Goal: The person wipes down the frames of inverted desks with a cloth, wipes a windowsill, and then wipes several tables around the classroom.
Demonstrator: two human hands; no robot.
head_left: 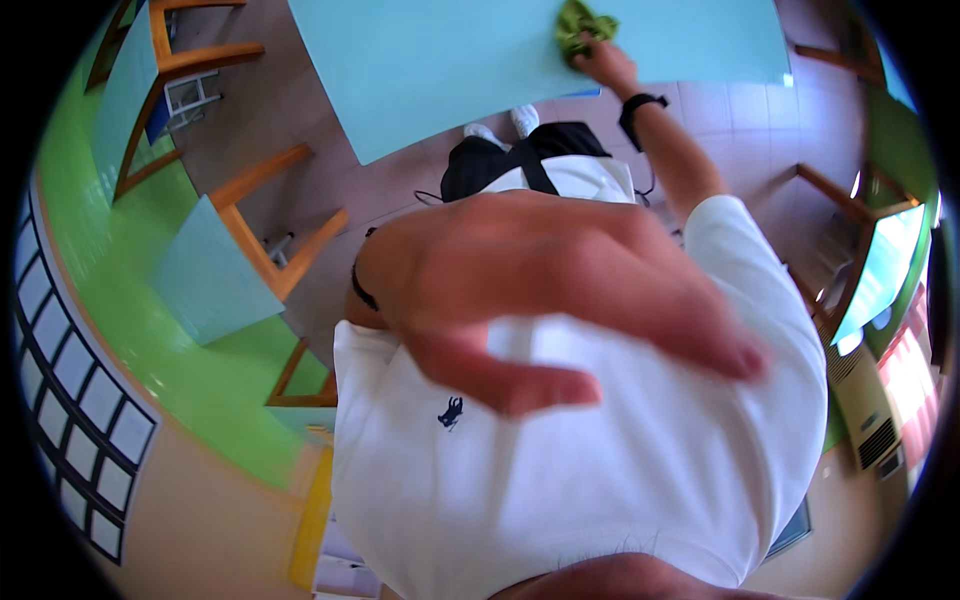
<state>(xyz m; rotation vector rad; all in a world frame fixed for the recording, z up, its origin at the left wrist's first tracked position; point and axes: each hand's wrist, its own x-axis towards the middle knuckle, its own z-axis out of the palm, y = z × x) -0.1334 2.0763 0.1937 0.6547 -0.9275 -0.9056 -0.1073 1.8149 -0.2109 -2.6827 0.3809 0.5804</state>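
Note:
My right hand (607,66) presses a crumpled green cloth (577,28) onto the light-blue top of a table (450,70); its fingers are closed on the cloth. A black watch or band (641,116) circles that wrist. Close in front of my white shirt, my left hand (540,270) is raised and blurred. Its thumb and fingers are bent but apart, with nothing between them. A thin dark bracelet (362,288) is on the left wrist.
Wooden-framed chairs with light-blue panels stand at the left (220,275) and right (880,270). A wall with a green lower band (120,300) curves along the left. At the right is a beige slatted unit (865,410). Pinkish tiles (700,120) cover the floor.

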